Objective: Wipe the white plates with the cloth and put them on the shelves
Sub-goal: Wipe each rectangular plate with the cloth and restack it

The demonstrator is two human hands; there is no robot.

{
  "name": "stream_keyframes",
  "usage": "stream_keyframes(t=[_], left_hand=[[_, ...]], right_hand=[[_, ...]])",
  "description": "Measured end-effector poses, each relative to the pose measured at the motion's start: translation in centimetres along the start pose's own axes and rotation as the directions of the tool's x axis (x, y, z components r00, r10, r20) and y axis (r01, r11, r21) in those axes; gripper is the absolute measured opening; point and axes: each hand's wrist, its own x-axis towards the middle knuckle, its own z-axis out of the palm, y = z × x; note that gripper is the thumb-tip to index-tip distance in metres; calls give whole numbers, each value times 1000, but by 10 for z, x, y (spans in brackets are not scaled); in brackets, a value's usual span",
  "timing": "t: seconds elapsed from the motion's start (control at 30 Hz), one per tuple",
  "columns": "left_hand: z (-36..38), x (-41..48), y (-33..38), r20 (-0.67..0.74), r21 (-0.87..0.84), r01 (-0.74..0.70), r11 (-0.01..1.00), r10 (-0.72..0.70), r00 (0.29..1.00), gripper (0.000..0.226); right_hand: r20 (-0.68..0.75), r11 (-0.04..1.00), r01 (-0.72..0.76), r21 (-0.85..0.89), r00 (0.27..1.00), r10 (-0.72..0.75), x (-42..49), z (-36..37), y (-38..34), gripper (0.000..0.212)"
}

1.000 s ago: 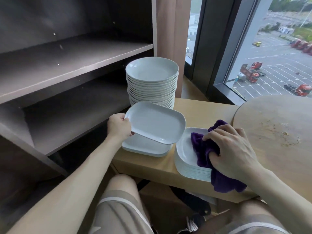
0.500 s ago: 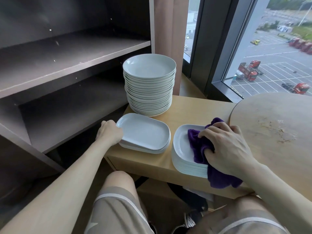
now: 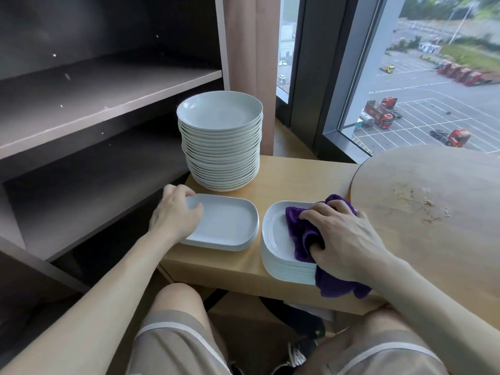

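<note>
On the wooden counter (image 3: pixel 297 174), left hand (image 3: pixel 176 216) curls over the low pile (image 3: pixel 230 223), while right hand (image 3: pixel 346 239), clutching the cloth (image 3: pixel 300 234), should press evenly across the top plate (image 3: pixel 276 234) beneath it.

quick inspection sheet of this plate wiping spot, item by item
surface: light wooden ledge; a round wooden tabletop overlaps its right end
job's things: tall round plate stack at the ledge's back; short rectangular plate stack front left; taller rectangular plate stack front right, with the purple cloth on it; dark shelves hold no plates in view
clutter: crumbs and stains on the tabletop
grips: left hand holds the short stack's left end; right hand grips the cloth and presses it on the top plate
cables: nothing seen
surroundings: window over a lorry park; curtain
</note>
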Motion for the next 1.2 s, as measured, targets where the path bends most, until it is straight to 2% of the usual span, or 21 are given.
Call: stream_keyframes(t=[0.07, 0.1, 0.2, 0.23, 0.3, 0.57, 0.7, 0.83, 1.0, 1.1, 1.2], left_hand=[[10, -14, 22, 64, -249, -142, 958, 163, 985, 34], [16, -25, 33, 145, -383, -168, 908, 239, 960, 42], [38, -58, 64, 416, -627, -87, 774, 427, 803, 89], [46, -64, 68, 456, -643, -79, 762, 464, 759, 102], [58, -70, 70, 479, -610, -126, 783, 490, 728, 117], [66, -68, 59, 509, -711, -13, 703, 527, 680, 126], [66, -66, 59, 517, -709, -2, 705, 521, 679, 128], [67, -66, 59, 519, -680, -11, 733, 492, 699, 128], [67, -68, 65, 480, -650, -57, 758, 467, 743, 127], [64, -68, 66, 477, -640, -63, 766, 460, 749, 125], [62, -68, 67, 487, -631, -73, 772, 468, 737, 124]], right_hand=[[-31, 1000, -8, -24, 999, 7, 1, 5, -1, 56], [-40, 999, 0, -47, 999, -1, 1, 7, -2, 57], [-37, 992, 28, -126, 999, -33, 3, 11, -4, 54], [-33, 989, 36, -145, 999, -41, 3, 11, -4, 53], [-27, 985, 52, -166, 998, -57, 4, 11, -6, 54], [-28, 975, 140, -170, 989, -147, 7, 11, -15, 65], [-19, 959, 248, -137, 967, -253, 7, 8, -21, 70], [16, 941, 336, -46, 942, -336, 5, 5, -24, 64], [89, 933, 342, 116, 932, -352, 5, -8, -17, 49], [149, 930, 298, 216, 931, -333, 6, -14, -10, 50], [148, 925, 288, 248, 932, -330, 6, -16, -7, 50]])
